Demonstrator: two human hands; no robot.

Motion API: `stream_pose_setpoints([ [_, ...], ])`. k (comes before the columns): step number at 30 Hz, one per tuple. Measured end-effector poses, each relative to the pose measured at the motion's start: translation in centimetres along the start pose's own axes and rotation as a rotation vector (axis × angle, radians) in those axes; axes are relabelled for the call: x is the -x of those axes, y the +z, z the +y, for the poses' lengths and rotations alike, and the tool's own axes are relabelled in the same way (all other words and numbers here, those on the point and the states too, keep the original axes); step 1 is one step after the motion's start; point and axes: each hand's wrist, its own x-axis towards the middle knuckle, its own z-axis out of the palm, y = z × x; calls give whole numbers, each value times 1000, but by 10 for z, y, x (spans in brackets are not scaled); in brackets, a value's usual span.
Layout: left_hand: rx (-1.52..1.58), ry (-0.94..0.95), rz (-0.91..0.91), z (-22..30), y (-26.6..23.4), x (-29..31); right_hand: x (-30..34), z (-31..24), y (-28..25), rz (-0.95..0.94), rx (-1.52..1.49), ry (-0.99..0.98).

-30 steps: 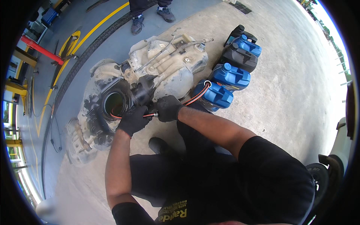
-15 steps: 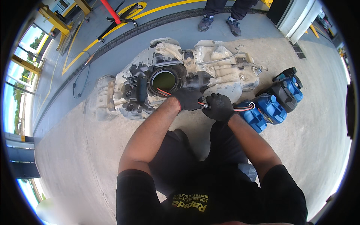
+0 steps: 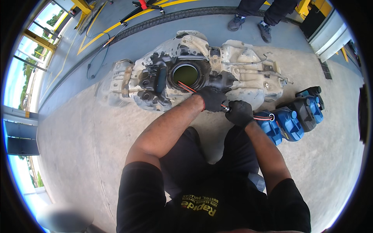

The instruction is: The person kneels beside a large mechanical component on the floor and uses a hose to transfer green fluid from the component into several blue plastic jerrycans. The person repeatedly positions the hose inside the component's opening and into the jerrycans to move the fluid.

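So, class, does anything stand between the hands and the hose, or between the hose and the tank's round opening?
Nothing visible does, beyond the black gloves. The left hand and right hand grip the hose, whose left stretch runs unblocked into the round opening.

Another person's dark grey laced shoes (image 3: 266, 32) stand near a long black ridged floor strip (image 3: 210, 11); rightward lies a dark rectangular grate (image 3: 325, 70), probably metal.

bright daylight | glare far left | edges fisheye-bent | blur lower left
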Motion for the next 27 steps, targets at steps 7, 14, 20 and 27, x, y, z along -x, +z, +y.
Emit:
stream_pose_setpoints([
  [7, -63, -14, -7, 0, 4, -1, 0, -6, -11, 20, 66, -29],
  [14, -50, -56, 31, 2, 8, 1, -2, 1, -2, -15, 45, -6],
  [20, -71, 27, 115, -3, 11, 9, -3, 0, 6, -46, -1, -4],
  [27, 48, -10, 7, 5, 2, 11, 3, 3, 17, 34, 29, -3],
])
